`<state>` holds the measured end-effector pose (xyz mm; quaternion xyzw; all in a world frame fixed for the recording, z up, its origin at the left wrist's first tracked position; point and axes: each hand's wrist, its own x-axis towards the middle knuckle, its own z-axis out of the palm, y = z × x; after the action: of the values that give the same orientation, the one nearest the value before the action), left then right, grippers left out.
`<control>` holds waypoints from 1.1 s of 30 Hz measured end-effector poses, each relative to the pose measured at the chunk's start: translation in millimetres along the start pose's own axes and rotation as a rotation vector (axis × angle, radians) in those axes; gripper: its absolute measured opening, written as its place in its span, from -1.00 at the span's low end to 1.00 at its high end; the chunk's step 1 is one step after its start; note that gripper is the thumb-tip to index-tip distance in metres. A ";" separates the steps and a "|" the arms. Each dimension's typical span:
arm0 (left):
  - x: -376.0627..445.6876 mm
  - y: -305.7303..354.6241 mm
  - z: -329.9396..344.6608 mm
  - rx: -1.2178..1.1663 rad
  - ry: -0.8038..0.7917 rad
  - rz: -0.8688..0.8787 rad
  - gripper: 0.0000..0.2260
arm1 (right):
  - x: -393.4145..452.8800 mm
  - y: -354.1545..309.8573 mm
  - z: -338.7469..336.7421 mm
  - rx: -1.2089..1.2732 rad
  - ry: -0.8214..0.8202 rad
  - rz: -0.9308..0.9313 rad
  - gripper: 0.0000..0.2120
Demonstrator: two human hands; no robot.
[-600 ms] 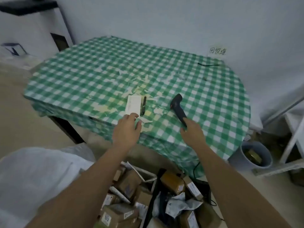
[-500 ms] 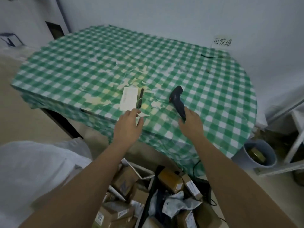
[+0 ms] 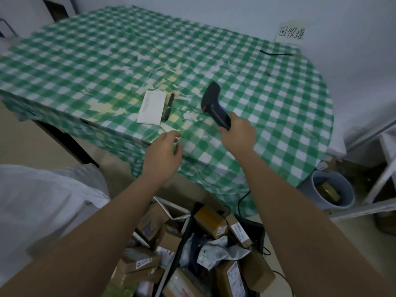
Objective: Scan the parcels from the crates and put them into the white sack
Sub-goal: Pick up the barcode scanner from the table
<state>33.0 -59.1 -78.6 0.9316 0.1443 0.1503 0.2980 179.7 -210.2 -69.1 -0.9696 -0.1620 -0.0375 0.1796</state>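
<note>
My right hand (image 3: 239, 133) grips the handle of a black barcode scanner (image 3: 213, 101) over the green checked table (image 3: 85, 61), its head pointing away from me. My left hand (image 3: 164, 153) hovers empty near the table's front edge, fingers loosely curled. Below me, crates (image 3: 186, 230) hold several brown cardboard parcels (image 3: 211, 220) and grey plastic mailers (image 3: 216, 249). The white sack (image 3: 38, 202) lies at the lower left, beside the crates.
A white card (image 3: 152, 107) and a black pen (image 3: 169, 106) lie on the table left of the scanner. A grey bucket (image 3: 332, 192) stands on the floor to the right. A metal frame (image 3: 383, 174) is at the far right. A cable (image 3: 276, 53) lies at the table's back.
My right hand has closed round the scanner's handle and lifted it slightly. My left hand has drawn back from the white card toward the table edge.
</note>
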 end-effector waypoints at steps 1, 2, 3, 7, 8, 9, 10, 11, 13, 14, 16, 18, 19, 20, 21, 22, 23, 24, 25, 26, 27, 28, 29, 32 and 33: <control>-4.8 4.9 -4.4 0.019 -0.020 -0.011 -0.73 | -5.1 -3.5 -8.9 0.012 0.007 -0.045 -0.69; -8.6 11.1 -9.8 0.038 -0.045 -0.021 -0.72 | -9.6 -7.0 -18.6 0.025 0.008 -0.072 -0.70; -12.2 17.1 -15.5 0.052 -0.061 -0.029 -0.72 | -13.8 -9.9 -28.0 0.029 -0.006 -0.080 -0.72; -26.5 44.9 -41.0 0.032 -0.088 -0.033 -0.71 | -39.8 -6.1 -59.9 -0.012 -0.038 -0.077 -0.78; -31.0 52.6 -46.9 0.025 -0.095 -0.029 -0.71 | -49.1 -2.2 -67.0 0.005 -0.034 -0.077 -0.79; -35.9 59.5 -52.0 0.016 -0.096 -0.022 -0.72 | -59.4 2.4 -74.1 0.032 -0.033 -0.074 -0.78; -41.5 66.4 -57.1 0.006 -0.101 -0.022 -0.72 | -70.4 7.5 -81.1 0.053 -0.042 -0.069 -0.76; -46.9 72.3 -61.7 -0.002 -0.101 -0.019 -0.73 | -81.3 13.0 -87.9 0.054 -0.055 -0.064 -0.74; -59.9 82.3 -69.8 -0.007 -0.110 -0.021 -0.73 | -104.8 26.1 -98.7 0.017 -0.081 -0.063 -0.68; -67.1 86.7 -74.2 -0.004 -0.119 -0.032 -0.73 | -117.5 33.1 -104.2 -0.004 -0.094 -0.065 -0.65; -83.3 94.1 -80.6 -0.005 -0.132 -0.047 -0.73 | -145.1 48.3 -114.3 -0.064 -0.141 -0.060 -0.61; -102.2 101.7 -84.9 -0.016 -0.162 -0.060 -0.73 | -174.2 64.4 -121.5 -0.136 -0.202 -0.042 -0.57; -112.9 105.0 -86.3 -0.027 -0.179 -0.062 -0.72 | -189.4 71.6 -124.4 -0.158 -0.236 -0.026 -0.55; -124.3 107.7 -87.6 -0.034 -0.196 -0.066 -0.71 | -204.8 78.1 -126.1 -0.159 -0.263 -0.013 -0.54; -135.9 109.2 -88.0 -0.044 -0.202 -0.066 -0.71 | -220.3 83.3 -127.2 -0.148 -0.277 -0.002 -0.54; -147.2 110.4 -88.6 -0.051 -0.211 -0.071 -0.71 | -235.8 86.8 -127.2 -0.132 -0.281 0.003 -0.56; -157.5 110.1 -88.8 -0.058 -0.217 -0.072 -0.71 | -250.3 87.7 -127.1 -0.116 -0.288 0.010 -0.58; -169.8 107.9 -89.5 -0.057 -0.225 -0.083 -0.71 | -266.1 86.2 -126.0 -0.090 -0.302 0.023 -0.59; -179.1 104.4 -88.8 -0.053 -0.225 -0.093 -0.72 | -279.1 84.1 -124.1 -0.060 -0.318 0.040 -0.59; -187.1 100.4 -89.6 -0.045 -0.235 -0.115 -0.72 | -290.3 80.7 -121.6 -0.031 -0.332 0.046 -0.58; -197.7 92.6 -90.0 -0.047 -0.244 -0.137 -0.72 | -303.7 75.6 -117.3 -0.011 -0.362 0.051 -0.57; -208.4 83.4 -91.5 -0.050 -0.259 -0.153 -0.73 | -316.2 70.3 -110.9 0.001 -0.397 0.054 -0.56; -219.4 73.6 -92.8 -0.057 -0.268 -0.148 -0.75 | -328.9 64.2 -104.0 0.006 -0.440 0.069 -0.54; -252.7 35.5 -97.3 -0.049 -0.284 -0.128 -0.90 | -366.7 40.3 -80.6 0.026 -0.555 0.129 -0.53; -262.3 21.9 -99.4 -0.048 -0.292 -0.129 -0.92 | -378.1 30.4 -72.7 0.029 -0.591 0.154 -0.54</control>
<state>-239.0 -119.3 -39.2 0.9249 0.1555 -0.0027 0.3469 -168.6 -377.0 -61.1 -0.9453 -0.1337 0.2622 0.1409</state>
